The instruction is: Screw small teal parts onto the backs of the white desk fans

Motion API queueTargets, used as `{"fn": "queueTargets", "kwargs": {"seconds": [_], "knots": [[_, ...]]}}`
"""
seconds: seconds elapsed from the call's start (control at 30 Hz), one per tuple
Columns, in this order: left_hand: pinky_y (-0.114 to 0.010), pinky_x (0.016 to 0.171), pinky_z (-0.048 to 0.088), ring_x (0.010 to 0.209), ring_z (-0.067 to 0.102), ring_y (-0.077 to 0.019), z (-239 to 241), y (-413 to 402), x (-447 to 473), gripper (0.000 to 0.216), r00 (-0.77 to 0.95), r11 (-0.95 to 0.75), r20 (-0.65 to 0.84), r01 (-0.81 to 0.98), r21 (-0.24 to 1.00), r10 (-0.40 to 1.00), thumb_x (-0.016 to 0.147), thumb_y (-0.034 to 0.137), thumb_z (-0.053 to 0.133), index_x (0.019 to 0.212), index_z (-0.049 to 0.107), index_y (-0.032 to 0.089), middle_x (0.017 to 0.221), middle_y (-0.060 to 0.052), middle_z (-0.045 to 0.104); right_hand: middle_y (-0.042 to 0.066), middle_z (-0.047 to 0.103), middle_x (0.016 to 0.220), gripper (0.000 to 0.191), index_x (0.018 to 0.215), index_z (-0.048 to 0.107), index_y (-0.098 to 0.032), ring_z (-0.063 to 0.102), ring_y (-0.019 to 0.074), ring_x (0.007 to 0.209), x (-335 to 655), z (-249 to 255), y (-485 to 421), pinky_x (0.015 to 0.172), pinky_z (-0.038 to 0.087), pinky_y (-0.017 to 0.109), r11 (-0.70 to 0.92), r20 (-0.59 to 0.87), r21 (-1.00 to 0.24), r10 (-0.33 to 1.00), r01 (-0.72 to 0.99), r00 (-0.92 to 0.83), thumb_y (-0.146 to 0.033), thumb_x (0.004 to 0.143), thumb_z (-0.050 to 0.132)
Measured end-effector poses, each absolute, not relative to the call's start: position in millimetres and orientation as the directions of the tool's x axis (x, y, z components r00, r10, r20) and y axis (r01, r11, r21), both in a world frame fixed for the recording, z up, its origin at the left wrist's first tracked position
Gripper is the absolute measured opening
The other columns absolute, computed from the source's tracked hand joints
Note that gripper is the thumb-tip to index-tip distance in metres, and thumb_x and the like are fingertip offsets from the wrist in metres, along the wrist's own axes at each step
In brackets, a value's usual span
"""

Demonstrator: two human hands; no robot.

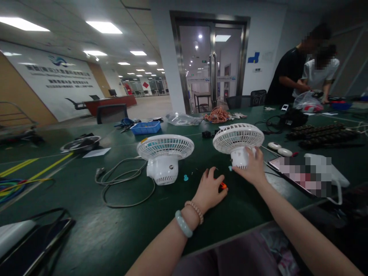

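Cables (17, 187), multicoloured, well left of the left fan (163, 168), on the same green table (74, 191). Grey cord (123, 207) in loose loops, just left of the left fan; plug (99, 172) at the outer end. Left fan itself: white, grille uppermost, housing below, untouched. Beyond it, slightly left: blue tray (145, 128). Just right of its housing: small teal knob (186, 178), loose.

Left hand (209, 191): right of the left fan and on its near side, palm down, low over the table, digits loosely bent. Orange piece (223, 185) by the thumb, partly hidden; cannot tell whether gripped or merely covered.

Right fan (238, 140): off to the right of the left fan, clear gap between. Long axis, housing to grille, roughly upright, grille on top. From the left hand, lies ahead and rightward. Right hand (254, 168) nearer, in contact, wrapped about the housing from the right, grasping it. Second teal piece (230, 168) at the thumb tip; contact unclear.

Farthest right of the left fan: phone (299, 176), face up.
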State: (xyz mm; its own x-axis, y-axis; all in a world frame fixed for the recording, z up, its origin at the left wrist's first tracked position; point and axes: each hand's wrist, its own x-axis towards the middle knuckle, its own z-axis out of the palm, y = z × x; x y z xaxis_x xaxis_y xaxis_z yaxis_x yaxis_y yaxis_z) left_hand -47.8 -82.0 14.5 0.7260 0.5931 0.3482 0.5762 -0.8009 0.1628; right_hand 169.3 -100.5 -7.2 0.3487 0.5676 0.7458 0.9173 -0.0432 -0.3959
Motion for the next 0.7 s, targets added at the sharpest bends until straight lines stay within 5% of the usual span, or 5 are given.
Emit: {"fn": "queueTargets", "kwargs": {"seconds": [0.27, 0.5, 0.7], "knots": [[-0.048, 0.108, 0.015, 0.124, 0.032, -0.0257, 17, -60, -45, 0.033, 0.725, -0.765, 0.254, 0.633, 0.119, 0.64, 0.076, 0.02, 0.043, 0.108, 0.051, 0.017, 0.121, -0.011, 0.043, 0.016, 0.028, 0.131, 0.087, 0.132, 0.029, -0.018, 0.027, 0.0338, 0.121, 172, -14, -92, 0.096, 0.029, 0.05, -0.006, 0.743, -0.383, 0.591, 0.924, 0.312, -0.048, 0.057, 0.063], [-0.036, 0.098, 0.037, 0.116, 0.044, -0.0211, 16, -36, -53, 0.036, 0.626, -0.663, 0.222, 0.728, 0.177, 0.747, 0.074, 0.01, 0.039, 0.104, 0.055, 0.023, 0.129, -0.005, 0.041, 0.014, 0.031, 0.129, 0.082, 0.131, 0.03, -0.018, 0.033, 0.0309, 0.118, 176, -12, -86, 0.093, 0.035, 0.045, 0.003, 0.73, -0.414, 0.598, 0.91, 0.33, -0.045, 0.06, 0.061], [-0.056, 0.106, 0.008, 0.132, 0.014, -0.0332, 21, -52, -35, 0.061, 0.67, -0.681, 0.396, 0.719, -0.135, 0.628, 0.067, 0.011, 0.049, 0.126, 0.039, 0.022, 0.139, -0.008, 0.031, 0.016, 0.033, 0.127, 0.08, 0.131, 0.031, -0.016, 0.032, 0.0318, 0.118, 171, -9, -85, 0.094, 0.032, 0.046, -0.027, 0.745, -0.386, 0.581, 0.922, 0.328, -0.044, 0.061, 0.059]]}}
